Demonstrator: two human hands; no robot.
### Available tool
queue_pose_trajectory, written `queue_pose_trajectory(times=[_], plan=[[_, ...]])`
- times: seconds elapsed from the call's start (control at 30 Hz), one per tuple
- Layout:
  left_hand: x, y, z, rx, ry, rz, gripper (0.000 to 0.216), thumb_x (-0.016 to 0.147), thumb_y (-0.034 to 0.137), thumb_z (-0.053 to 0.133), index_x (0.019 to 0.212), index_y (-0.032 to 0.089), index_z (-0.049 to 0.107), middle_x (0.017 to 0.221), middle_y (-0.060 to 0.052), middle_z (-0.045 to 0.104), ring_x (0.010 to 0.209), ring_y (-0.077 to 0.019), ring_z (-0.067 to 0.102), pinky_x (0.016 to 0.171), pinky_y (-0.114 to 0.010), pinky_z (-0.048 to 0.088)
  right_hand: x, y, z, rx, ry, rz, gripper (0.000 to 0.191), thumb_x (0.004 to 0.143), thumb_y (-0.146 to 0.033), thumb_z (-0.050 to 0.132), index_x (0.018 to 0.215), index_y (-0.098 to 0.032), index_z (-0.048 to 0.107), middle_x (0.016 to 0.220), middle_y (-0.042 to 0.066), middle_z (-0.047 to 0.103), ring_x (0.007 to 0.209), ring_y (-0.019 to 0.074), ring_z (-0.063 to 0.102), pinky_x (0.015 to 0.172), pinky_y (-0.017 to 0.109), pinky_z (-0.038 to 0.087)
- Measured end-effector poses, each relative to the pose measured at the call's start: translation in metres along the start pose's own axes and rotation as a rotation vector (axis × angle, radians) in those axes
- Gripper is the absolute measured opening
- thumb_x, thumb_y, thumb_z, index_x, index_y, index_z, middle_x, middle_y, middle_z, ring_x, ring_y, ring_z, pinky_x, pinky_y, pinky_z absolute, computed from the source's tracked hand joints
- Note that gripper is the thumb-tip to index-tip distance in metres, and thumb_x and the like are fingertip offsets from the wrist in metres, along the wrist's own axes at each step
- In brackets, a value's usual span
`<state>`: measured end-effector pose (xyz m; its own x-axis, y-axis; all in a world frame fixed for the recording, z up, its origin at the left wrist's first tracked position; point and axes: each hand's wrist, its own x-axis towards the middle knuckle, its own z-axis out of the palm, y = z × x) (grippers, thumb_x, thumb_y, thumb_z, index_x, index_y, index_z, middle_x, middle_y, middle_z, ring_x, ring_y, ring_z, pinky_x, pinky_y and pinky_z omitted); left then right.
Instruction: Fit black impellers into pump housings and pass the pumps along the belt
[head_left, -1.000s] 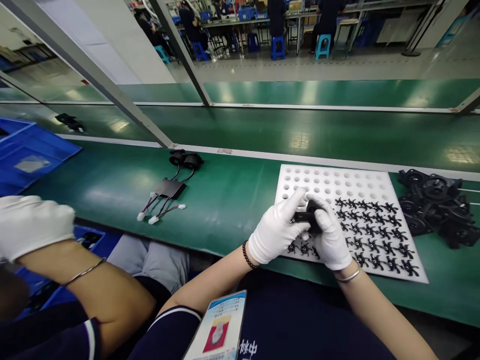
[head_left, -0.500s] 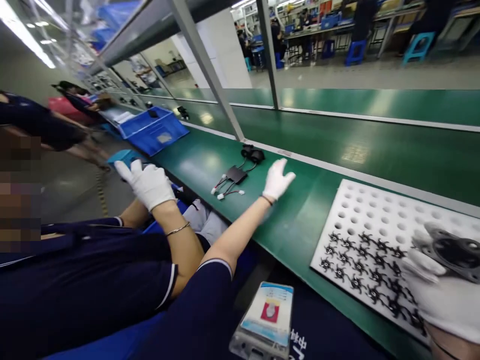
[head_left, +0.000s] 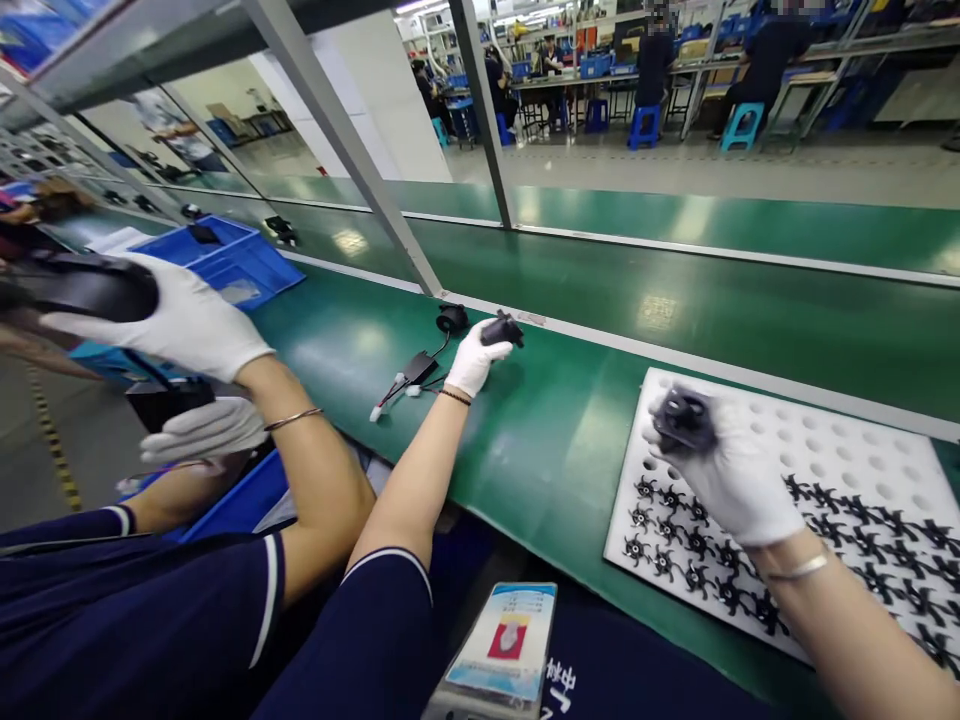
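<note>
My left hand (head_left: 474, 360), in a white glove, reaches far out to the left over the green belt and is closed on one small black fan (head_left: 501, 329) of a wired assembly. A second black fan (head_left: 452, 318), a flat black module (head_left: 418, 368) and white plugs (head_left: 391, 400) lie beside it. My right hand (head_left: 724, 470), also gloved, is closed on a black fan housing (head_left: 681, 417), blurred by motion, above the near left part of a white foam tray (head_left: 832, 440). Several small black impellers (head_left: 679, 535) sit in the tray's front rows.
A co-worker sits close on my left, with one gloved hand (head_left: 176, 320) raised on a black part and the other hand (head_left: 202, 430) lower down. Blue bins (head_left: 247, 260) stand on the belt behind. A slanted metal post (head_left: 352, 160) rises from the belt's rail. A badge (head_left: 501, 640) hangs at my chest.
My left hand went from open in the air to closed on the small fan of the wired assembly. My right hand carried the fan housing left, over the tray. The view turned slightly right.
</note>
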<state>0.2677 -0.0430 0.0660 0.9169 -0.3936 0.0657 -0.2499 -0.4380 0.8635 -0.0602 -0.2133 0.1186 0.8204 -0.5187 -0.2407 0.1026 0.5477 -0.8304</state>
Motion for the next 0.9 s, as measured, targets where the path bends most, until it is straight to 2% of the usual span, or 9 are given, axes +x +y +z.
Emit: queue_pose_trajectory(times=[0.2, 0.27, 0.37, 0.5, 0.57, 0.63, 0.7, 0.8, 0.9], plan=[[-0.081, 0.039, 0.025, -0.610, -0.342, 0.248, 0.081, 0.055, 0.027, 0.090, 0.128, 0.017, 0.055, 0.126, -0.011, 0.064, 0.116, -0.0278, 0.061, 0.099, -0.038, 0.050, 0.062, 0.013, 0.052, -0.282, -0.047, -0.233, 0.061, 0.084, -0.064, 0.063, 0.134, -0.030, 0.056, 0.120, 0.006, 0.064, 0.085, 0.0189, 0.070, 0.074, 0.037, 0.062], [-0.097, 0.053, 0.036, -0.661, -0.390, 0.228, 0.078, 0.057, 0.027, 0.091, 0.126, 0.017, 0.056, 0.125, -0.011, 0.064, 0.117, -0.0271, 0.060, 0.102, -0.039, 0.048, 0.067, 0.010, 0.052, -0.431, -0.032, -0.372, 0.061, 0.085, -0.063, 0.063, 0.134, -0.027, 0.058, 0.126, 0.008, 0.062, 0.099, 0.0223, 0.067, 0.089, 0.042, 0.059], [-0.108, 0.071, 0.052, -0.741, -0.446, 0.189, 0.073, 0.059, 0.026, 0.090, 0.124, 0.018, 0.057, 0.124, -0.010, 0.064, 0.114, -0.0246, 0.062, 0.100, -0.037, 0.049, 0.060, -0.002, 0.041, -0.678, -0.062, -0.625, 0.057, 0.087, -0.059, 0.062, 0.135, -0.028, 0.060, 0.134, 0.008, 0.058, 0.124, 0.0259, 0.055, 0.115, 0.047, 0.040], [-0.109, 0.104, 0.067, -0.872, -0.505, 0.110, 0.070, 0.060, 0.032, 0.089, 0.120, 0.019, 0.055, 0.117, -0.009, 0.065, 0.095, -0.0205, 0.067, 0.086, -0.035, 0.055, 0.053, -0.013, 0.030, -0.768, -0.152, -0.714, 0.075, 0.087, -0.064, 0.059, 0.150, -0.027, 0.041, 0.156, 0.008, 0.037, 0.142, 0.0281, 0.038, 0.122, 0.049, 0.025], [-0.103, 0.129, 0.070, -0.967, -0.493, 0.124, 0.061, 0.066, 0.035, 0.085, 0.117, 0.021, 0.055, 0.115, -0.007, 0.065, 0.093, -0.0186, 0.067, 0.086, -0.034, 0.055, 0.055, -0.011, 0.028, -0.643, -0.161, -0.601, 0.098, 0.079, -0.065, 0.068, 0.157, -0.026, 0.023, 0.159, 0.013, 0.030, 0.143, 0.0301, 0.036, 0.118, 0.053, 0.030], [-0.089, 0.157, 0.071, -1.041, -0.467, 0.203, 0.048, 0.076, 0.036, 0.077, 0.116, 0.020, 0.055, 0.117, -0.007, 0.064, 0.100, -0.0183, 0.067, 0.092, -0.034, 0.054, 0.062, -0.006, 0.027, -0.535, -0.196, -0.432, 0.113, 0.067, -0.055, 0.082, 0.157, -0.024, 0.022, 0.147, 0.016, 0.046, 0.131, 0.0309, 0.051, 0.106, 0.052, 0.044], [-0.065, 0.185, 0.073, -1.051, -0.413, 0.324, 0.039, 0.088, 0.035, 0.064, 0.123, 0.019, 0.053, 0.121, -0.006, 0.062, 0.112, -0.0195, 0.065, 0.099, -0.037, 0.052, 0.075, -0.007, 0.024, -0.502, -0.256, -0.299, 0.096, 0.062, -0.042, 0.086, 0.144, -0.020, 0.042, 0.117, 0.012, 0.066, 0.104, 0.0270, 0.066, 0.089, 0.044, 0.056], [-0.010, 0.212, 0.084, -0.977, -0.273, 0.567, 0.059, 0.089, 0.035, 0.063, 0.143, 0.028, 0.038, 0.129, -0.005, 0.059, 0.121, -0.0227, 0.062, 0.101, -0.039, 0.052, 0.107, -0.030, 0.008, -0.679, -0.179, -0.261, 0.050, 0.073, -0.038, 0.075, 0.114, -0.016, 0.059, 0.081, 0.003, 0.067, 0.068, 0.0185, 0.064, 0.063, 0.032, 0.056], [0.049, 0.210, 0.110, -0.819, -0.173, 0.744, 0.109, 0.069, 0.030, 0.083, 0.153, 0.039, 0.013, 0.136, -0.005, 0.056, 0.123, -0.0249, 0.061, 0.101, -0.035, 0.053, 0.151, -0.071, -0.021, -1.117, 0.102, -0.317, 0.042, 0.080, -0.038, 0.066, 0.115, -0.017, 0.056, 0.094, 0.005, 0.069, 0.075, 0.0188, 0.065, 0.068, 0.030, 0.054]])
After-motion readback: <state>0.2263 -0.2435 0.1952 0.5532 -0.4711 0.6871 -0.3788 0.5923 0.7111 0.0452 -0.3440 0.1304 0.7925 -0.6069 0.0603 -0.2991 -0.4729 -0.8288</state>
